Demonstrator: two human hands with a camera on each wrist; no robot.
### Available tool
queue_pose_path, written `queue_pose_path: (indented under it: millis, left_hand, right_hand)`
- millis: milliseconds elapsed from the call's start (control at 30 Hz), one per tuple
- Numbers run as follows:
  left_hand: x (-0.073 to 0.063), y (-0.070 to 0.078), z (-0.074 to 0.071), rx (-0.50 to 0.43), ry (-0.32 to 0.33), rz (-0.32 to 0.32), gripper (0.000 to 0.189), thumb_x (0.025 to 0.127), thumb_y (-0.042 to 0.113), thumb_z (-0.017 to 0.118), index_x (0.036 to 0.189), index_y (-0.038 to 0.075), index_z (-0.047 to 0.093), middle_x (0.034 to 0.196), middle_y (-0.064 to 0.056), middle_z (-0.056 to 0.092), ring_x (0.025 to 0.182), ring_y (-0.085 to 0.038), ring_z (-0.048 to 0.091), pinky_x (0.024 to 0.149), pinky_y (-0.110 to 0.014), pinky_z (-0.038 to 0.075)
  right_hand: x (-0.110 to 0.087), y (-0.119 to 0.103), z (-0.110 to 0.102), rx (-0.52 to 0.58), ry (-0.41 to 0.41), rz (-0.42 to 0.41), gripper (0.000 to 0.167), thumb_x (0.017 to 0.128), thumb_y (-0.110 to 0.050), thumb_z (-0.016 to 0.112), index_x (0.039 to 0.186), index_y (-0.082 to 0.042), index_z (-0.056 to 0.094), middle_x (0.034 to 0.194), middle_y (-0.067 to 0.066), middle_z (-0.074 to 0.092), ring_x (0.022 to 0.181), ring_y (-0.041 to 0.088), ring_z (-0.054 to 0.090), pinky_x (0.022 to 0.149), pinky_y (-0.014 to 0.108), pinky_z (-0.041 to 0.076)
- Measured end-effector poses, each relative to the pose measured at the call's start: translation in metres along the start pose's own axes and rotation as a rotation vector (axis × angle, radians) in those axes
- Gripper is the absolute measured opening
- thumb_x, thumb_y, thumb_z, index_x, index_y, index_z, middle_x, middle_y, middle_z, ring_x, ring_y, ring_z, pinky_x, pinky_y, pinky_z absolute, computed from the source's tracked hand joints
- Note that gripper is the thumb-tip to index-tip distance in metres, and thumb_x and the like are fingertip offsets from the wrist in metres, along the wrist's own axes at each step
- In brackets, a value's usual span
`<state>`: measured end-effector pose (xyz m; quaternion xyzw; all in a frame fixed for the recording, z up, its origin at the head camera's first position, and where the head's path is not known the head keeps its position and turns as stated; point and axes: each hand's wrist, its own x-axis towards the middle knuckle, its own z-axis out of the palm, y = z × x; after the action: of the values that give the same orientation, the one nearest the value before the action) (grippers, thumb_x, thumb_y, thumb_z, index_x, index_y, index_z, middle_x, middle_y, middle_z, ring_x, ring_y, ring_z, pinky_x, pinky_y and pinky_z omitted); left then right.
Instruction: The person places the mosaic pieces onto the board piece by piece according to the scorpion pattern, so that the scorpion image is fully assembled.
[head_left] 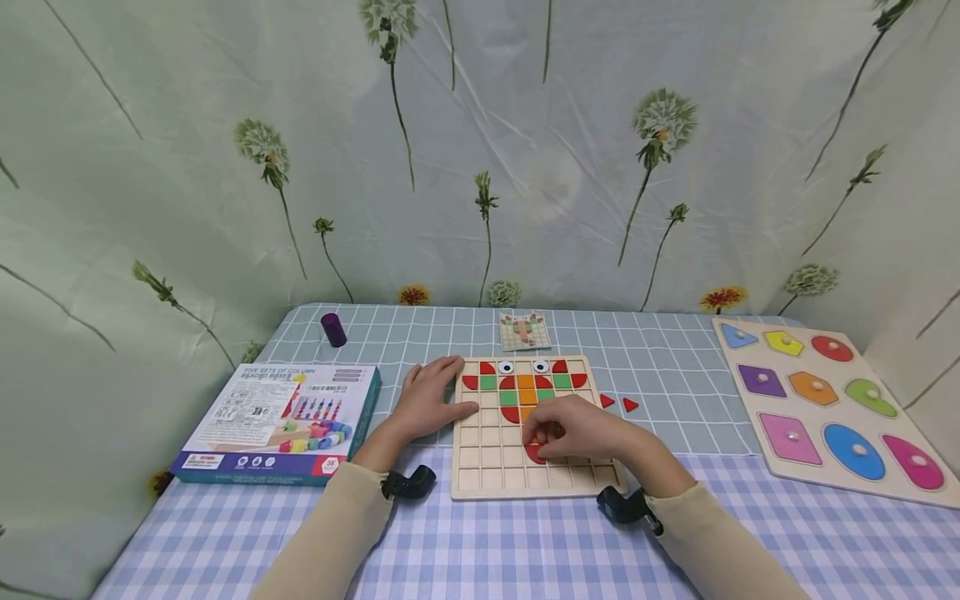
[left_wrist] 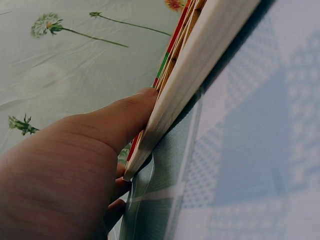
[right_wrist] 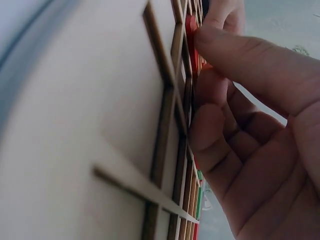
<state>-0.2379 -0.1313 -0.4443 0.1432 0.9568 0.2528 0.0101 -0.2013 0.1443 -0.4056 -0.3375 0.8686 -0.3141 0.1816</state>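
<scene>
A square wooden grid board (head_left: 480,482) lies on the table with red, green and orange tiles and two eye tiles in its upper rows. My left hand (head_left: 429,400) rests along the board's upper left edge, thumb on the rim and fingers extended by the corner. Over the lower middle of the grid, my right hand (head_left: 573,429) pinches a rounded red tile (head_left: 536,453) with thumb and curled fingers. In the right wrist view the thumb presses that red tile (right_wrist: 191,42) at the grid slats. Two red triangular tiles (head_left: 631,405) lie just right of the board.
Behind the board is a small pattern card (head_left: 525,331). A beaded boxes carton (head_left: 277,425) lies at the left, with a purple cylinder (head_left: 333,330) behind it. At the right lies a knobbed shape puzzle (head_left: 836,408). A flowered curtain (head_left: 480,150) hangs behind the table.
</scene>
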Motion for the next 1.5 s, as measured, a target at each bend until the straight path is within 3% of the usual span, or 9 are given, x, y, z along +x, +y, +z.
queue_pose_path:
  millis: [367, 767, 1167, 1500]
  left_hand:
    - [-0.001, 0.001, 0.000, 0.000, 0.001, -0.009, 0.084, 0.086, 0.050, 0.073, 0.153, 0.012, 0.041, 0.159, -0.009, 0.040, 0.150, -0.029, 0.031, 0.123, -0.060, 0.011]
    - [0.000, 0.001, 0.001, -0.004, 0.003, -0.026, 0.083, 0.085, 0.049, 0.074, 0.153, 0.013, 0.042, 0.159, -0.009, 0.040, 0.150, -0.028, 0.031, 0.124, -0.060, 0.011]
    - [-0.001, 0.002, 0.001, -0.003, 0.007, -0.023, 0.083, 0.085, 0.049, 0.074, 0.153, 0.012, 0.043, 0.159, -0.008, 0.041, 0.150, -0.029, 0.032, 0.124, -0.059, 0.012]
    - [-0.001, 0.002, 0.000, -0.002, 0.008, -0.020, 0.082, 0.086, 0.048, 0.074, 0.153, 0.012, 0.043, 0.159, -0.009, 0.041, 0.150, -0.029, 0.032, 0.123, -0.060, 0.012]
  right_hand:
    - [-0.009, 0.005, -0.021, -0.076, 0.107, 0.025, 0.009, 0.091, -0.014, 0.072, 0.097, -0.021, 0.073, 0.087, -0.009, 0.065, 0.077, 0.007, 0.056, 0.070, 0.021, 0.050]
    - [-0.024, 0.031, -0.046, -0.092, 0.265, 0.152, 0.014, 0.090, -0.011, 0.072, 0.103, -0.013, 0.074, 0.092, -0.002, 0.067, 0.081, 0.013, 0.055, 0.069, 0.024, 0.049]
    - [-0.040, 0.061, -0.058, -0.060, 0.301, 0.254, 0.021, 0.088, -0.010, 0.074, 0.109, -0.010, 0.072, 0.100, 0.007, 0.066, 0.085, 0.018, 0.056, 0.063, 0.025, 0.051]
    - [-0.039, 0.074, -0.055, -0.089, 0.291, 0.288, 0.023, 0.085, -0.011, 0.077, 0.107, -0.008, 0.072, 0.095, 0.004, 0.066, 0.084, 0.016, 0.054, 0.072, 0.028, 0.048]
